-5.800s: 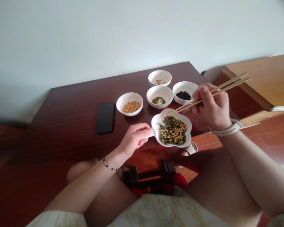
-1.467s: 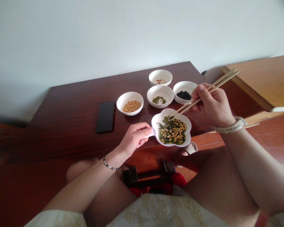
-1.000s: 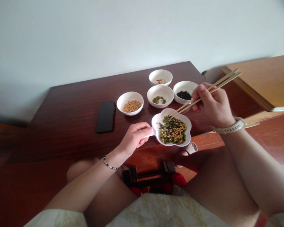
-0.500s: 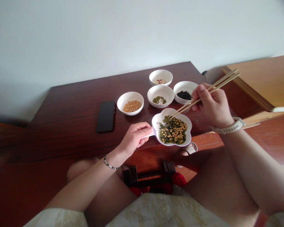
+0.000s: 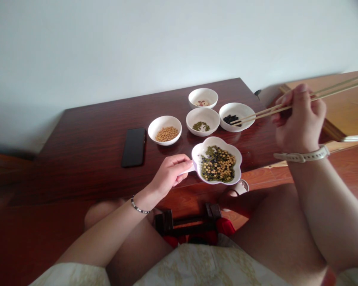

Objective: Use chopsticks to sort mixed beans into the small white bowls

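Observation:
My left hand (image 5: 174,171) is closed round the short handle of a white flower-shaped dish (image 5: 237,151), which holds mixed green, black and yellow beans (image 5: 218,163). In my right hand (image 5: 299,119) is a pair of wooden chopsticks (image 5: 268,113), fingers wrapped round them. Their tips reach into the white bowl (image 5: 249,109) of black beans (image 5: 231,119) at the right; whether they pinch a bean I cannot tell. Left of that bowl stands another white bowl (image 5: 193,115) with green beans (image 5: 201,126).
A white bowl (image 5: 155,123) of yellow beans stands left of the green ones. Behind is a bowl (image 5: 193,95) with pale and reddish pieces. A black phone (image 5: 133,147) lies on the dark wooden table (image 5: 92,127). A lighter wooden piece of furniture (image 5: 345,107) is at right.
My right hand has moved right and up, taking the chopstick tips from the flower-shaped dish to the bowl of black beans. My left hand and the dish have stayed in place.

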`<action>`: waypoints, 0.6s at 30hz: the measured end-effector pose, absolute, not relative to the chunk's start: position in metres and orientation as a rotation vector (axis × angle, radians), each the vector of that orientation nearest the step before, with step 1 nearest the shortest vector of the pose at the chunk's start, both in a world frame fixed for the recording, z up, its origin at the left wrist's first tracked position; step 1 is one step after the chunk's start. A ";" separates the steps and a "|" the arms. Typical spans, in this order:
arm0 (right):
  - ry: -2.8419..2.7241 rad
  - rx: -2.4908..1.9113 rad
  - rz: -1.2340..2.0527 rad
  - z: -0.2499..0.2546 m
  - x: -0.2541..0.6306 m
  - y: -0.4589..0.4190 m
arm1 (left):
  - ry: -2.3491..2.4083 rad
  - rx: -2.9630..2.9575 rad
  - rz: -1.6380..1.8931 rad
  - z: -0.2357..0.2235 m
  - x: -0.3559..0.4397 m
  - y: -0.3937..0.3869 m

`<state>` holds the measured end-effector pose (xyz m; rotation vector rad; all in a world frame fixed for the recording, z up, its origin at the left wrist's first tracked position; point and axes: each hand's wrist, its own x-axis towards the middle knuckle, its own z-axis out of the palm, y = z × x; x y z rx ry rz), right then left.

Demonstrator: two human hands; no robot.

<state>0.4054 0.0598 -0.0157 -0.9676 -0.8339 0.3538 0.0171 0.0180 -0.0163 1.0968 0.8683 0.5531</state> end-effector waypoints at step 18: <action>-1.105 -1.078 0.526 -0.009 0.393 0.039 | 0.908 1.130 0.530 -0.013 0.021 0.020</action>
